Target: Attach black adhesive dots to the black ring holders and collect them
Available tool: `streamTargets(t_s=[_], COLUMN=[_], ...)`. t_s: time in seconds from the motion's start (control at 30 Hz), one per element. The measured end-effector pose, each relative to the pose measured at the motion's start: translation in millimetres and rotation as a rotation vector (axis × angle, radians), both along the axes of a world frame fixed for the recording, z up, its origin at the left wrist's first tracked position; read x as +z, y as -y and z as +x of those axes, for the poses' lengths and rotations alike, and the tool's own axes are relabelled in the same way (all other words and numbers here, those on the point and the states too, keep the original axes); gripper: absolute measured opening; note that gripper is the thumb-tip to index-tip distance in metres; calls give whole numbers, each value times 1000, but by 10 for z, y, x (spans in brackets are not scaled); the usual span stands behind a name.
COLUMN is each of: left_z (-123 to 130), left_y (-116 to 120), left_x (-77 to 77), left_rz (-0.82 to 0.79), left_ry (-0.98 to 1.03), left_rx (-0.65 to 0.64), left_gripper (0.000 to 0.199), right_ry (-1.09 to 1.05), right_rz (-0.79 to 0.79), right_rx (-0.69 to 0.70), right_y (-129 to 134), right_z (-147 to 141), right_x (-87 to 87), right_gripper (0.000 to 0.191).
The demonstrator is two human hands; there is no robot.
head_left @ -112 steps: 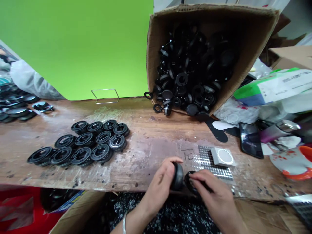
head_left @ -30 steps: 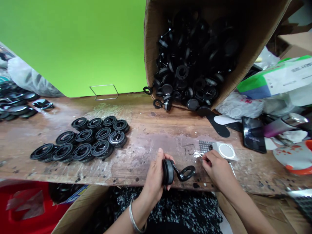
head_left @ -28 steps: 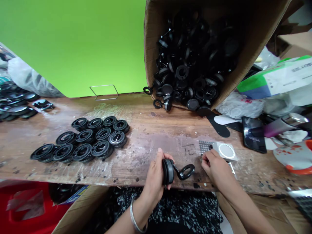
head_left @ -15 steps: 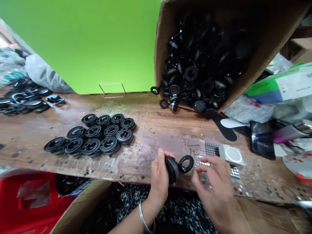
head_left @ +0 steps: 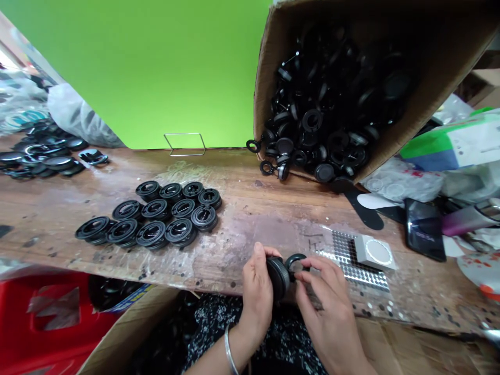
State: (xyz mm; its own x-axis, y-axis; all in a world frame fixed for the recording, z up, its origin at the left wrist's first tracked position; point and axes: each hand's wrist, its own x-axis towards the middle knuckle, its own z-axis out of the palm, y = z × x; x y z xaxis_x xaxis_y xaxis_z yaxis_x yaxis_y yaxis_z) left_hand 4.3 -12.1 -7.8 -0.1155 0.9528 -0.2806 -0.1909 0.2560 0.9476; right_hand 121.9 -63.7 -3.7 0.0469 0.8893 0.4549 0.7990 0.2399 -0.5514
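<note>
My left hand (head_left: 258, 284) grips a round black part (head_left: 278, 278) with a ribbed rim, held on edge just over the table's front edge. A smaller black ring (head_left: 292, 260) is joined to its right side. The fingertips of my right hand (head_left: 322, 294) close on that ring near the joint; they partly hide it. To the left, several black round pieces (head_left: 182, 230) with open centres sit in rows on the wooden table (head_left: 242, 203). Right of my right hand lies a sheet of small shiny dots (head_left: 344, 250), with a pale block (head_left: 375, 252) on it.
A cardboard box (head_left: 262, 78) on its side holds many black parts, a few spilling out. A green panel (head_left: 156, 67) stands behind the table. A phone (head_left: 424, 229) lies at the right, dark discs (head_left: 58, 162) at the far left. A red plastic container (head_left: 23, 323) is lower left.
My right hand has moved left from beside the sheet, and its fingers have reached the black ring. My left hand still holds the round part. The view has shifted slightly.
</note>
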Motion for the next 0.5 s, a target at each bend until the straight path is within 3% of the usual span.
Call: streamTargets(t_s=[0.13, 0.23, 0.3, 0.4, 0.5], left_z=[-10, -11, -13, -19, -23], left_y=[-15, -38, -58, -80, -75], left_x=[2, 38, 64, 86, 79], left_rz=[9, 28, -31, -195, -286], left_ry=[-5, -7, 61, 262, 441], left_rx=[16, -2, 2, 1, -34], left_gripper=[54, 54, 52, 49, 47], right_ry=[158, 322, 322, 31, -413], right_rz=[-10, 25, 50, 2, -154], right_rx=[93, 88, 91, 90, -51], right_y=[128, 192, 191, 105, -76], right_z=[-13, -54, -38, 108, 270], right_x=[-84, -159, -165, -106, -55], right_gripper=[34, 45, 47, 37, 30])
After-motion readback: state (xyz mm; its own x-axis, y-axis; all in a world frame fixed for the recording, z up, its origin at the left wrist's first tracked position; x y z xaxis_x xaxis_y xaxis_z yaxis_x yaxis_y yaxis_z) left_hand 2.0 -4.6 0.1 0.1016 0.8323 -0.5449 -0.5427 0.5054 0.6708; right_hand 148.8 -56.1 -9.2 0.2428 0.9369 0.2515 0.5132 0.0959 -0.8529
